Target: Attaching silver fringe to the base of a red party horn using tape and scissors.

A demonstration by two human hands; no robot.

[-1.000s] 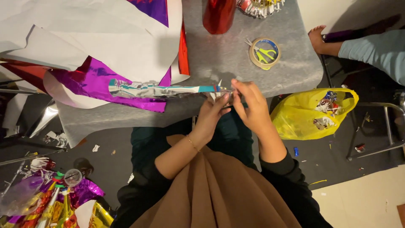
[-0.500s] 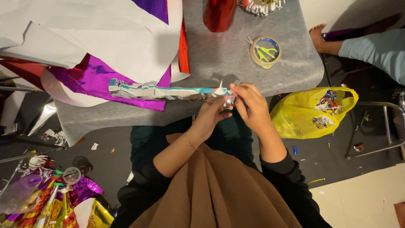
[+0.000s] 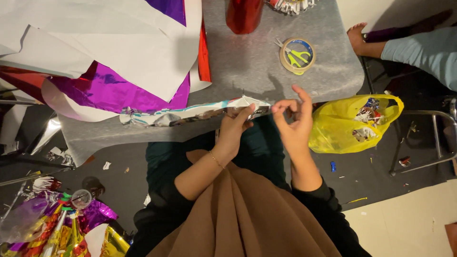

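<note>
Foil-wrapped stick: lay along the near edge of the grey surface. Left hand fingers clamped its right end; right hand fingers pinched the loose foil tip. Risk: thin foil could tear if tugged hard.
</note>
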